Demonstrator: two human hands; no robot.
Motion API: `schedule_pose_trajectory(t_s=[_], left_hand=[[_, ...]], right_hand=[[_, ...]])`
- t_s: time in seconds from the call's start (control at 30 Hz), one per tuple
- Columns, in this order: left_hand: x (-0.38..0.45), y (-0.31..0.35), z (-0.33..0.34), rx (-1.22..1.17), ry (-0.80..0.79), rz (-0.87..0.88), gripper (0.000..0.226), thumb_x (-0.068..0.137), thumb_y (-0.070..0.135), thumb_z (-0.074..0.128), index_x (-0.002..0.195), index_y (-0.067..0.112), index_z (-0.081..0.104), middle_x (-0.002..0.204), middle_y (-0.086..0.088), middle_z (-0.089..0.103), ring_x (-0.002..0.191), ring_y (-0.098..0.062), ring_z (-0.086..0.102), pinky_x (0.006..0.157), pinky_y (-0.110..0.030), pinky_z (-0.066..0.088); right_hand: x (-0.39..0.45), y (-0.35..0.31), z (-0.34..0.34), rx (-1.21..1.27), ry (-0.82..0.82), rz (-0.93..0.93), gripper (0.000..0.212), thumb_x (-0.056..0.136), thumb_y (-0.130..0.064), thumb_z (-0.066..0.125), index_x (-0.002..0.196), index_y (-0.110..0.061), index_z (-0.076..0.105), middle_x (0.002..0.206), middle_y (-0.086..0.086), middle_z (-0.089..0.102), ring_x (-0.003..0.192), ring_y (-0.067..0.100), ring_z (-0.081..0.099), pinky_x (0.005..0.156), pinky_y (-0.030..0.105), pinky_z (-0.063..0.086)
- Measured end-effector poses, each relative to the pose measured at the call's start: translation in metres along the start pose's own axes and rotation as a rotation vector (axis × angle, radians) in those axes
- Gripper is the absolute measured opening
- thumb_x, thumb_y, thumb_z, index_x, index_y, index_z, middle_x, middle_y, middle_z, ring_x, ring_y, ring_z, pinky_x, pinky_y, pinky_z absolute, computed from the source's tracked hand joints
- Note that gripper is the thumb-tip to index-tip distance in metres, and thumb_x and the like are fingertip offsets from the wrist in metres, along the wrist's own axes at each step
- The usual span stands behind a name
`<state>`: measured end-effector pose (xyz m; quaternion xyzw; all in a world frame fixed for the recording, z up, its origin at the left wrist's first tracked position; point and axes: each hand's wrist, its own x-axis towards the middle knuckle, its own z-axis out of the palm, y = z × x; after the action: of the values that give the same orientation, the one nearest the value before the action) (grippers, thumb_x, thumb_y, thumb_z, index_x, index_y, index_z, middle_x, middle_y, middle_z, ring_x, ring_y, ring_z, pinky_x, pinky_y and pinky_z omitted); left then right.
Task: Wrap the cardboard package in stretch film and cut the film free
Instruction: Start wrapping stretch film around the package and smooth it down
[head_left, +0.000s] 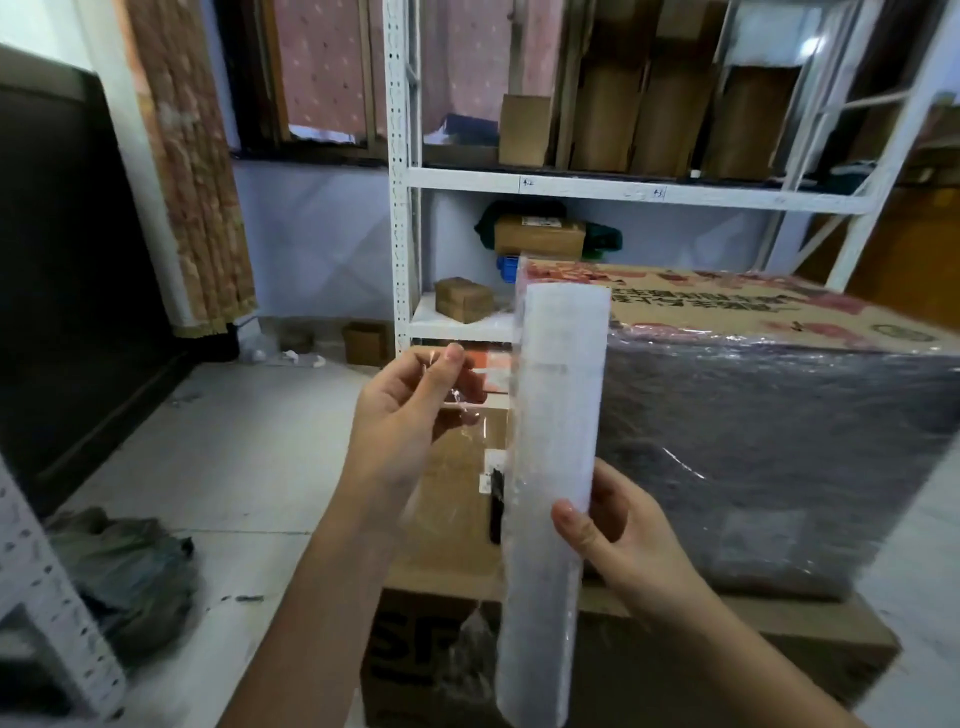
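A tall roll of clear stretch film (556, 467) stands upright in front of me, and my right hand (618, 530) grips it near the middle from the right side. My left hand (415, 400) pinches the loose edge of the film (462, 405) to the left of the roll. The big cardboard package (769, 426) sits at the right, its front face under shiny film and its printed top bare. It rests on a flat brown carton (447, 499). A black cutter (496, 506) lies on that carton, behind the roll.
A white metal shelf rack (402, 208) with small boxes stands behind the package. A second rack post (57, 613) is at the lower left, beside a dark crumpled bag (124, 566) on the pale floor. A dark panel (67, 270) lines the left wall.
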<state>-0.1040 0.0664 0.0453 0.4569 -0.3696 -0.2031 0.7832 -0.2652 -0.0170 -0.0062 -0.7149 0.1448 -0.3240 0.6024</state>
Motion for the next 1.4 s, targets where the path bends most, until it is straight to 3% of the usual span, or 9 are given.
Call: schedule_pose_trajectory(t_s=[0.2,0.37,0.53,0.7,0.83,0.93,1.03,1.13,1.4], left_hand=[[0.009,-0.01,0.038,0.001,0.086,-0.039,0.02,0.095,0.022,0.053,0.078,0.015,0.061,0.062,0.002,0.062,0.057,-0.011,0.06,0.049,-0.023,0.048],[0.015,-0.022,0.059,0.112,0.161,0.027,0.019,0.095,0.023,0.054,0.078,0.016,0.06,0.058,0.009,0.06,0.053,-0.004,0.055,0.048,-0.021,0.047],[0.025,-0.028,0.064,0.136,0.257,0.09,0.013,0.093,0.024,0.057,0.082,0.019,0.06,0.056,0.013,0.057,0.049,-0.002,0.051,0.048,-0.022,0.048],[0.034,-0.028,0.068,0.106,0.297,0.1,0.013,0.093,0.021,0.057,0.081,0.016,0.059,0.057,0.009,0.054,0.044,0.001,0.049,0.043,-0.012,0.039],[0.039,-0.029,0.069,0.14,0.285,0.179,0.011,0.092,0.019,0.059,0.081,0.016,0.059,0.062,0.005,0.054,0.046,0.001,0.05,0.044,-0.009,0.038],[0.045,-0.032,0.066,0.16,0.252,0.192,0.011,0.093,0.019,0.057,0.083,0.015,0.059,0.063,0.006,0.054,0.048,0.001,0.051,0.044,-0.01,0.039],[0.049,-0.037,0.065,0.175,0.222,0.197,0.014,0.095,0.018,0.054,0.081,0.015,0.057,0.058,0.012,0.052,0.049,0.0,0.05,0.045,-0.012,0.041],[0.054,-0.039,0.064,0.143,0.221,0.195,0.016,0.096,0.016,0.053,0.08,0.014,0.055,0.056,0.013,0.052,0.047,-0.001,0.049,0.043,-0.013,0.039],[0.062,-0.043,0.059,0.138,0.192,0.176,0.016,0.097,0.012,0.05,0.081,0.012,0.053,0.056,0.009,0.048,0.042,0.0,0.047,0.039,-0.009,0.035]], right_hand=[[-0.018,0.001,-0.017,0.008,0.082,0.06,0.09,0.04,-0.07,0.079,0.113,-0.031,0.045,0.099,-0.026,0.064,0.099,-0.001,0.063,0.072,0.015,0.053],[-0.017,0.012,-0.022,0.063,0.244,0.054,0.055,0.064,-0.037,0.073,0.11,-0.026,0.046,0.106,-0.004,0.062,0.093,0.004,0.065,0.069,0.019,0.054],[-0.006,0.007,-0.028,0.115,0.267,0.058,0.043,0.072,-0.042,0.068,0.106,-0.025,0.048,0.102,-0.004,0.062,0.085,0.003,0.067,0.059,0.019,0.054],[0.005,0.01,-0.025,0.166,0.355,0.017,0.04,0.074,-0.044,0.068,0.102,-0.019,0.053,0.085,-0.004,0.068,0.073,0.008,0.067,0.057,0.023,0.054],[0.011,0.016,-0.024,0.188,0.453,0.021,0.04,0.064,-0.04,0.061,0.098,-0.02,0.054,0.088,-0.002,0.067,0.079,0.013,0.067,0.068,0.03,0.056],[0.016,0.015,-0.026,0.133,0.484,-0.013,0.049,0.056,-0.042,0.068,0.1,-0.027,0.053,0.096,-0.008,0.065,0.084,0.01,0.066,0.066,0.023,0.054],[0.017,0.015,-0.026,0.09,0.477,-0.061,0.046,0.061,-0.042,0.085,0.094,-0.026,0.058,0.083,-0.01,0.07,0.076,0.002,0.066,0.06,0.016,0.053],[0.018,0.016,-0.025,0.019,0.468,-0.096,0.056,0.047,-0.055,0.07,0.094,-0.027,0.059,0.086,-0.019,0.069,0.076,0.001,0.066,0.06,0.017,0.051],[0.027,0.022,-0.023,-0.059,0.541,-0.033,0.048,0.061,-0.065,0.071,0.092,-0.031,0.058,0.088,-0.02,0.067,0.08,0.001,0.065,0.069,0.027,0.051]])
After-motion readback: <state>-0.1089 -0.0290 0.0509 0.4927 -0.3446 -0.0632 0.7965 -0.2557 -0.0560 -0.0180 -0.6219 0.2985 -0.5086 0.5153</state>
